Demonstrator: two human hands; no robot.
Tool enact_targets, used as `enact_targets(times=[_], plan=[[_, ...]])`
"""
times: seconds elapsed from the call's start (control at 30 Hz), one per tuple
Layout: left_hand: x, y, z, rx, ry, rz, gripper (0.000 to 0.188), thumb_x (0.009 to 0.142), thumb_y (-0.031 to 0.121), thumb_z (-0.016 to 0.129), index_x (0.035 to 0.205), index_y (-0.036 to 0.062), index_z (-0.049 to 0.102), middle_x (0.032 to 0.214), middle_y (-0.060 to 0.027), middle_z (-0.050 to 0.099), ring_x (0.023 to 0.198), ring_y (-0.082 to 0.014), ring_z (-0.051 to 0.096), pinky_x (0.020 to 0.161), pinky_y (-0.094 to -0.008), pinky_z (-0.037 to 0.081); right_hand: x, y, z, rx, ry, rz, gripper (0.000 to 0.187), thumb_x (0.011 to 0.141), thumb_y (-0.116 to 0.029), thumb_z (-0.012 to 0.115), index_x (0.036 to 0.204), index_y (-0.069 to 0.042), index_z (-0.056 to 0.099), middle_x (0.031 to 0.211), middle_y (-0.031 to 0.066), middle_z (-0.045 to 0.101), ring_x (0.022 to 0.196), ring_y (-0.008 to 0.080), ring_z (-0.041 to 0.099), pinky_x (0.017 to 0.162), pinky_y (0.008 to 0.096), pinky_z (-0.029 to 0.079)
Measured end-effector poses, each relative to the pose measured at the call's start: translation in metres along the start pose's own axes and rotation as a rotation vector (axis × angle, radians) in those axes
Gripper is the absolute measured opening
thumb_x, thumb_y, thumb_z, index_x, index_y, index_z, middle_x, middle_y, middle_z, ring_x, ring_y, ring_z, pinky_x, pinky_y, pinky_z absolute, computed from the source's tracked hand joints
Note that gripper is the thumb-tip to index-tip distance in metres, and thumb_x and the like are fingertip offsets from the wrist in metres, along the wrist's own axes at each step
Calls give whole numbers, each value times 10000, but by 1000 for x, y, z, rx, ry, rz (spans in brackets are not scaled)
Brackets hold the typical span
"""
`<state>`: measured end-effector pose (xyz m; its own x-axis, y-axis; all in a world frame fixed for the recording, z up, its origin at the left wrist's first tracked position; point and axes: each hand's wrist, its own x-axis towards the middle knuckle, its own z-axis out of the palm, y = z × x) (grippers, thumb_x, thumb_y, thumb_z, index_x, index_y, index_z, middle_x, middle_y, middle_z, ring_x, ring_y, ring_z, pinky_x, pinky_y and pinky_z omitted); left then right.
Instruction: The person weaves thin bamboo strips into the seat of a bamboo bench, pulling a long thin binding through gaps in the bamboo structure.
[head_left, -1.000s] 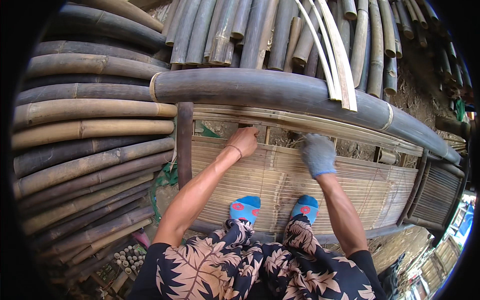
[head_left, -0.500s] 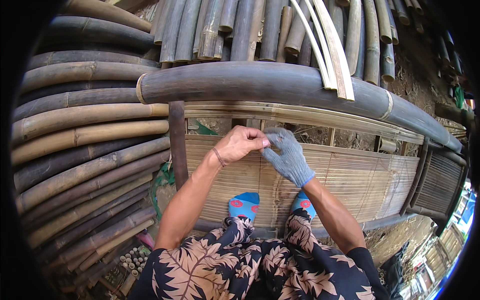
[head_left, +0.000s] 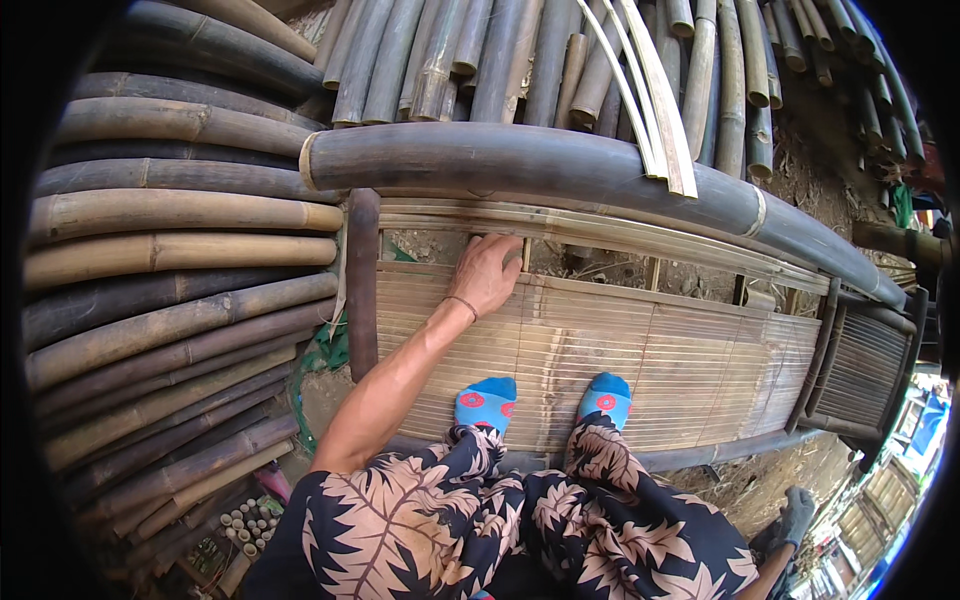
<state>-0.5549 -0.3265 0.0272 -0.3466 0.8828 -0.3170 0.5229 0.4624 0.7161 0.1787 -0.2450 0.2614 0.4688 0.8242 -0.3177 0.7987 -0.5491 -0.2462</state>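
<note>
At the left, long bamboo poles (head_left: 180,250) are lying stacked beside a dark upright post (head_left: 363,285). Right of the post, the bare left hand (head_left: 487,272) is reaching over the far edge of the slatted bamboo panel (head_left: 680,350), at the gap before the narrow slat band (head_left: 590,235); its fingers are bending downward beside a short crosspiece (head_left: 527,255), fingertips hidden, so any hold cannot be told. The panel is lying beneath two blue-socked feet (head_left: 605,395). Beyond the band, a thick dark bamboo rail (head_left: 480,160) is spanning the frame, with pale split strips (head_left: 672,110) overlapping it. At lower right, the gloved right hand (head_left: 797,513) is hanging well apart from the panel; its opening and contents cannot be told.
</note>
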Motion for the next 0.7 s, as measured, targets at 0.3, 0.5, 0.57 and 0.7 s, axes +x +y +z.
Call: enact_targets(times=[0.3, 0.5, 0.57, 0.7], plan=[[0, -14, -1, 247, -417, -34, 419, 1012, 383, 416, 1140, 68, 662, 1109, -141, 679, 1100, -348, 583, 949, -484, 399, -108, -250, 264, -385, -126, -1025, 479, 809, -228, 755, 1234, -73, 600, 1196, 186, 629, 1173, 367, 553, 1010, 452, 433], [2, -18, -4, 231, -411, -59, 413, 993, 369, 481, 1245, 84, 639, 1158, -136, 677, 1084, -346, 581, 987, -460, 363, -193, -400, 379, -449, -410, -1287, 355, 862, -371, 665, 1016, -51, 642, 921, 148, 644, 914, 322, 625, 799, 446, 495], [1, -12, -2, 221, -405, -88, 418, 990, 364, 492, 1277, 90, 625, 1161, -136, 677, 1071, -347, 578, 990, -457, 352, -194, -398, 394, -521, -435, -1312, 315, 882, -351, 639, 952, -44, 650, 903, 158, 654, 869, 320, 638, 748, 440, 505], [0, -13, 0, 209, -376, -64, 411, 994, 354, 488, 1300, 108, 612, 1148, -133, 675, 1059, -342, 567, 994, -461, 331, -196, -385, 410, -312, -394, -1208, 315, 916, -321, 606, 855, -16, 652, 827, 157, 652, 677, 284, 625, 588, 405, 493]])
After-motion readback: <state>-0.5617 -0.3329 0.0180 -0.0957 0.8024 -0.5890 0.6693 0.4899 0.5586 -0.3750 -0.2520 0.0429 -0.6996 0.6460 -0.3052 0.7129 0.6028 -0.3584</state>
